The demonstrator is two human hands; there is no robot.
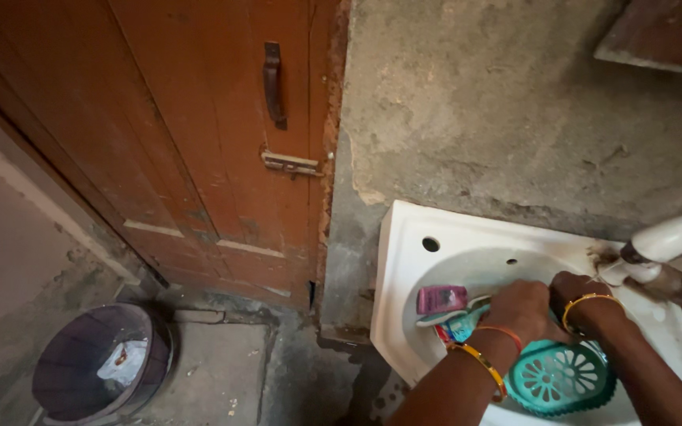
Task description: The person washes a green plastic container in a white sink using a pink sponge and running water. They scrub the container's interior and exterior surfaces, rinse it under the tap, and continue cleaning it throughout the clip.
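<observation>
Both of my hands are down inside the white basin (404, 260), which is fixed to the rough grey wall (515, 102). My left hand (524, 309) is curled into a closed grip over a bright, crumpled packet (458, 325) that lies toward the basin's left side; the fingers cover most of it, so I cannot tell exactly what it is. Touching that packet, nearer the left rim, sits a small pink block (440, 299) resting on a pale strip. My right hand (574, 290) lies just beside the left one, toward the back of the basin under the white tap (665, 241) at the back right corner. Its fingers are bent, but I cannot tell whether they grip anything. I wear bangles on both wrists. A teal plastic dish (560, 379) with a cut-out pattern lies in the front of the basin, between my forearms. To the left of the basin stands a brown wooden door (199, 142) with a latch, and on the floor well apart from the basin is a dark bucket (80, 363) with scraps inside.
</observation>
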